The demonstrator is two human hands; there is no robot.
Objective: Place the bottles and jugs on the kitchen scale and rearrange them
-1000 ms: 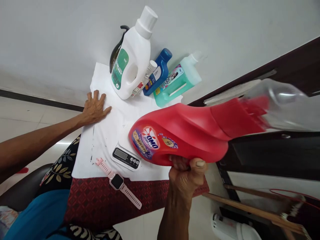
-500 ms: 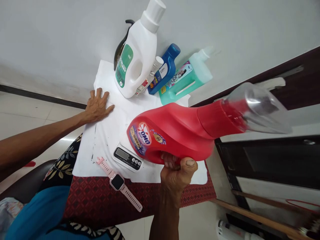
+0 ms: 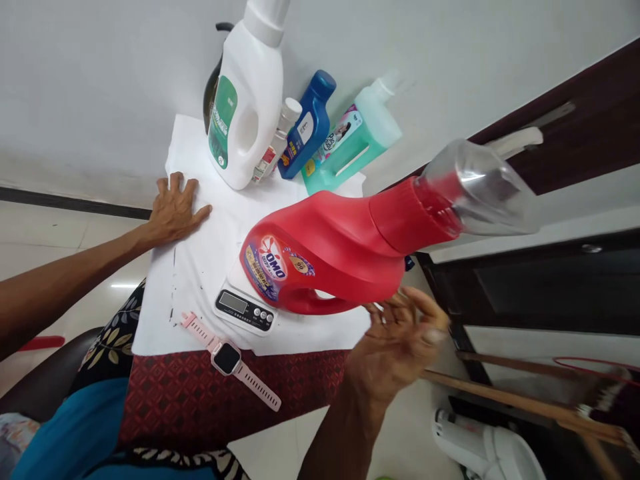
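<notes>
A red OMO detergent bottle (image 3: 325,247) with a clear cap stands on a small kitchen scale (image 3: 245,312), its handle free of fingers. Just right of the bottle, my right hand (image 3: 395,340) is off the handle with its fingers apart; whether a fingertip still touches the bottle I cannot tell. My left hand (image 3: 175,212) lies spread and flat on the white cloth (image 3: 160,293) at the table's left side. In front of the scale a pink-strapped smartwatch (image 3: 227,359) lies across the cloth's edge. The scale's display is too dim to read.
Along the wall stand a large white bottle (image 3: 250,100), a small clear bottle (image 3: 273,147), a blue bottle (image 3: 310,127) and a green jug (image 3: 350,147). A dark bottle (image 3: 211,93) is partly hidden behind. The red patterned tabletop (image 3: 200,393) shows at the front.
My right hand has let go of the red bottle's handle and drawn away to the right. The bottle stays on the scale. My left hand remains flat; the view has shifted slightly.
</notes>
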